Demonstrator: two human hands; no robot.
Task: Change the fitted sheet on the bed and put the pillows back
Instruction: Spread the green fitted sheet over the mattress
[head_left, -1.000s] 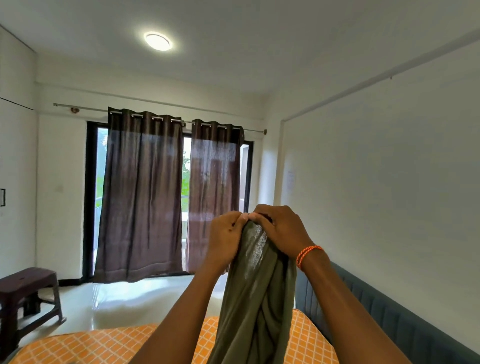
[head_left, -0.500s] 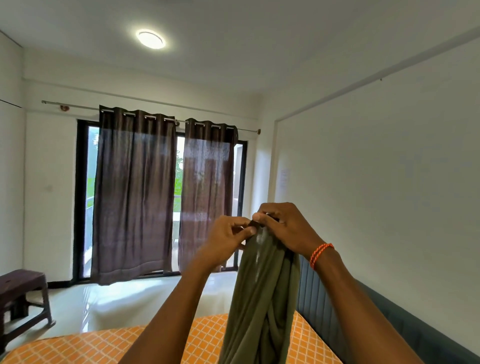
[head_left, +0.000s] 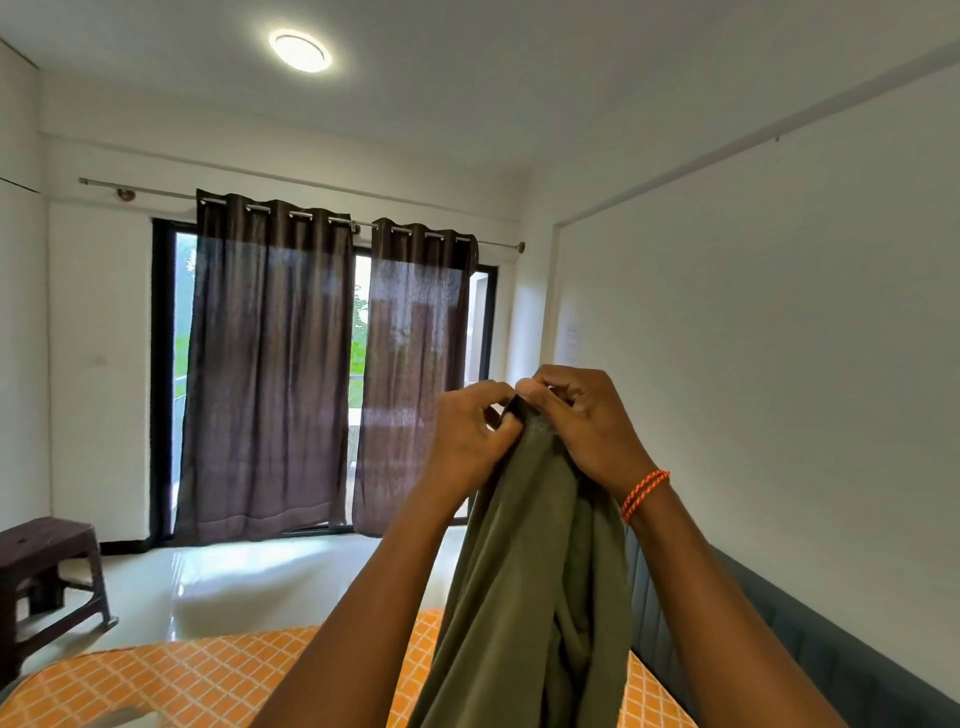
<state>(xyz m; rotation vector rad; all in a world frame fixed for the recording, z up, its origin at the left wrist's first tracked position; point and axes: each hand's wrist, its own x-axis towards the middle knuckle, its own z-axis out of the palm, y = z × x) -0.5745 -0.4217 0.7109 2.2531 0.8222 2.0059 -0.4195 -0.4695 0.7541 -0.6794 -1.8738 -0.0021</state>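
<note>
Fingers (head_left: 506, 423) of both my hands are pinching the olive fitted sheet's (head_left: 530, 571) top edge, raised bunched above the orange-checked bed (head_left: 208, 675), so I'm judging I'm hunting a corner, next spreading it.

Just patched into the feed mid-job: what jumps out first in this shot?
Front and centre, both hands, left hand and right hand, pinch the top of an olive-green sheet held up high, its bulk hanging down. Below lies the bed in orange checked cover; behind, dark curtains hang over the bright window.
</note>
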